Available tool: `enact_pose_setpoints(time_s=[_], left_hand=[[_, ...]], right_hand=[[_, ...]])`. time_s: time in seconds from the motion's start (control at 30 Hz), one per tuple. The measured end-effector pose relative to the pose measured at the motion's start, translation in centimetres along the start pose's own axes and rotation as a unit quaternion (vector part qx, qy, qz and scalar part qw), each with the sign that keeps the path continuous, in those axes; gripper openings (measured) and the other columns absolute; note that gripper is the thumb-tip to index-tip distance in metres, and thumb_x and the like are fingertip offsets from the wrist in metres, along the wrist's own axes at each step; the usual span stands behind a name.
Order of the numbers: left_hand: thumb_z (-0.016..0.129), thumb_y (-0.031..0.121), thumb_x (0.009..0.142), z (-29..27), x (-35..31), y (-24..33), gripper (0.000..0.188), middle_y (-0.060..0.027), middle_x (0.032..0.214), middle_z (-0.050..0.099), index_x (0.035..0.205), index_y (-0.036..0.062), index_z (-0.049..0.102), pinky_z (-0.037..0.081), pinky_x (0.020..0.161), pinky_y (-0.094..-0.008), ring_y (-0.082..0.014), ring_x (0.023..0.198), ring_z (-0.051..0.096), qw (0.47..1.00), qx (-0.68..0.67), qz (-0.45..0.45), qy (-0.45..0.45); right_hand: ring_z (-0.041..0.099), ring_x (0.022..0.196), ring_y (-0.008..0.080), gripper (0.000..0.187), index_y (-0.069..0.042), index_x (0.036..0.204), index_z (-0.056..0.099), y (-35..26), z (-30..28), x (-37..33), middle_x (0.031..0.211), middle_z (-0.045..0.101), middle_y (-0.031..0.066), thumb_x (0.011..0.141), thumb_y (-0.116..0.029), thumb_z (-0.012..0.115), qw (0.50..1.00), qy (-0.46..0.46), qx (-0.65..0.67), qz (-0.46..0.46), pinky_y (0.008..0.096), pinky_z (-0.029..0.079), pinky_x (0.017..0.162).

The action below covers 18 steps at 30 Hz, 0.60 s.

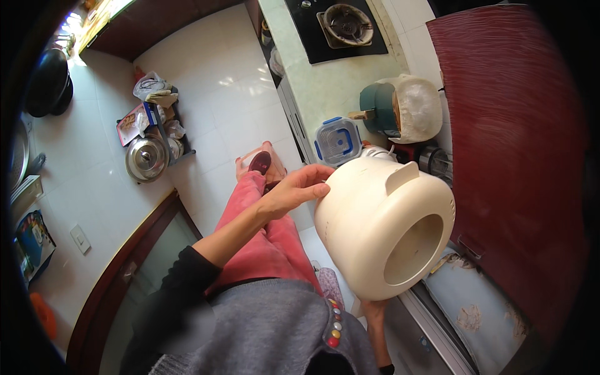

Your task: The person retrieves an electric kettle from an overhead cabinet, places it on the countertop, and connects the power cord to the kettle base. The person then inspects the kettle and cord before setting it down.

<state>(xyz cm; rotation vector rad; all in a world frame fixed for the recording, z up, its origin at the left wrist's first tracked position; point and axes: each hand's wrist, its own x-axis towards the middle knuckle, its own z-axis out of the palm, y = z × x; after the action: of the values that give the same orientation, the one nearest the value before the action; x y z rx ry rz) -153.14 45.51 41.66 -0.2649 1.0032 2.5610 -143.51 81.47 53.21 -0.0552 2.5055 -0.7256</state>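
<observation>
A large cream rounded appliance [369,206], drum-shaped with a raised tab on its side and a round hollow in the end facing me, is tilted in the air in front of my body. At its left edge, my left hand [299,192] grips it with thumb and bent fingers; the fingertips are partly hidden behind the rim. From below, my right hand [374,306] holds it near the lower end, and most of those fingers are out of sight under the shell. Its exact kind I cannot tell.
Beyond the appliance, the pale counter [312,87] carries a gas hob [347,28], a clear blue-clipped container [337,140] and a green-and-cream appliance [400,109]. Dark red cabinet doors [506,125] stand right. A rack with a steel lidded pot [147,157] is left; a pink stool [275,156] is under my foot.
</observation>
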Motion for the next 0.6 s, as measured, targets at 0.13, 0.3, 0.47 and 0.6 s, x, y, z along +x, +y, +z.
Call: enact_pose_setpoints(time_s=[0.13,0.3,0.47,0.6], left_hand=[[0.059,0.026,0.101,0.8,1.8,1.5,0.046,-0.0077,0.131,0.058,0.139,0.0011,0.049,0.039,0.107,-0.0338,-0.0166,0.123,0.052,0.999,0.031,0.027,0.021],[0.052,0.035,0.105,2.1,3.2,3.4,0.049,-0.0036,0.130,0.058,0.143,0.0045,0.048,0.038,0.105,-0.0323,-0.0144,0.121,0.050,0.995,0.077,0.052,0.030],[0.048,0.039,0.105,3.8,3.9,5.1,0.053,-0.0060,0.136,0.055,0.147,0.0055,0.044,0.037,0.105,-0.0354,-0.0172,0.124,0.049,0.997,0.060,0.035,0.042],[0.044,0.036,0.106,4.5,4.4,7.0,0.052,-0.0035,0.138,0.056,0.150,0.0069,0.042,0.040,0.101,-0.0330,-0.0153,0.119,0.051,0.994,0.101,0.015,0.034]], right_hand=[[0.066,0.100,0.0297,0.039,-0.001,0.111,0.068,-4.8,-1.2,2.3,0.108,0.070,0.0130,0.078,-0.017,0.078,0.995,0.019,0.099,0.020,0.0410,0.049,0.090],[0.064,0.094,0.0201,0.042,0.000,0.112,0.066,-6.7,-1.9,3.5,0.103,0.068,0.0081,0.073,-0.010,0.079,0.965,0.052,0.238,0.095,0.0349,0.049,0.086],[0.063,0.082,0.0163,0.042,0.000,0.111,0.064,-7.8,-3.2,4.1,0.095,0.065,0.0059,0.072,-0.008,0.079,0.961,0.052,0.255,0.095,0.0319,0.051,0.077],[0.062,0.076,0.0135,0.044,0.001,0.112,0.062,-9.0,-4.5,4.4,0.091,0.063,0.0058,0.073,-0.008,0.079,0.952,0.045,0.286,0.104,0.0293,0.051,0.068]])
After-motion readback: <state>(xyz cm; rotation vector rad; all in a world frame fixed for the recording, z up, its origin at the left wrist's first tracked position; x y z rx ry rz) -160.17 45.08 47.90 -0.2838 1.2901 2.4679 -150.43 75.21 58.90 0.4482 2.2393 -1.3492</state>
